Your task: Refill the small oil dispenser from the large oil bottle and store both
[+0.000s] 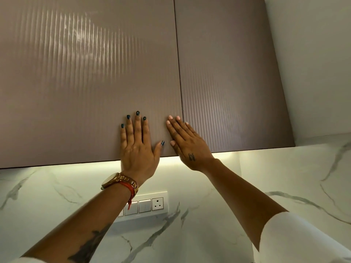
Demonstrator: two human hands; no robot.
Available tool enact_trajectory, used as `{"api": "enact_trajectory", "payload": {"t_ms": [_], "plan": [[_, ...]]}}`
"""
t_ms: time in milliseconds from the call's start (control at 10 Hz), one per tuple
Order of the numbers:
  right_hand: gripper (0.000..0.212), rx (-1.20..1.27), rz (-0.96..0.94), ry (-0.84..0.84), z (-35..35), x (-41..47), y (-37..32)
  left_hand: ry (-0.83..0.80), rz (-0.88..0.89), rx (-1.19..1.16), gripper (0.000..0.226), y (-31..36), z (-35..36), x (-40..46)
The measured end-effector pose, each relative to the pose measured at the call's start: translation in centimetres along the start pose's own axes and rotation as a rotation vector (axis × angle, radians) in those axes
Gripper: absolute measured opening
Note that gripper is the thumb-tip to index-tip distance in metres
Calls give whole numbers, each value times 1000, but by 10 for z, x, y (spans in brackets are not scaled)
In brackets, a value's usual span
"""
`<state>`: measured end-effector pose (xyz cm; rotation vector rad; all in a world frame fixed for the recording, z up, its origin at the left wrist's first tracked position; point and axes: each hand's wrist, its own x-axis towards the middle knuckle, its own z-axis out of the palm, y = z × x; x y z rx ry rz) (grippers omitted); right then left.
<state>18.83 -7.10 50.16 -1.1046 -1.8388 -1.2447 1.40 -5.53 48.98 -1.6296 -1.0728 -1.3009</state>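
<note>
Both of my hands press flat against the lower part of a ribbed mauve wall cabinet door (pixel 85 82), which is closed. My left hand (pixel 138 147) lies palm down with fingers spread, near the door's bottom right corner. My right hand (pixel 188 143) lies flat beside it, fingers reaching the seam to the neighbouring door (pixel 228 82), also closed. Neither hand holds anything. No oil dispenser or oil bottle is in view.
Below the cabinet runs a lit marble-patterned backsplash (pixel 209 234). A white switch and socket panel (pixel 150 205) sits on it under my left wrist. A plain wall (pixel 313 54) stands to the right of the cabinet.
</note>
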Motion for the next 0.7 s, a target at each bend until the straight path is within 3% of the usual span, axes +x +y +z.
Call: {"api": "enact_trajectory", "payload": {"t_ms": [400,700], "plan": [[56,53,-36,109,21,2,7,1,-4,87,76,1,6,0],[68,199,259,218,-2,12,23,-27,99,58,77,7,-13,30]]}}
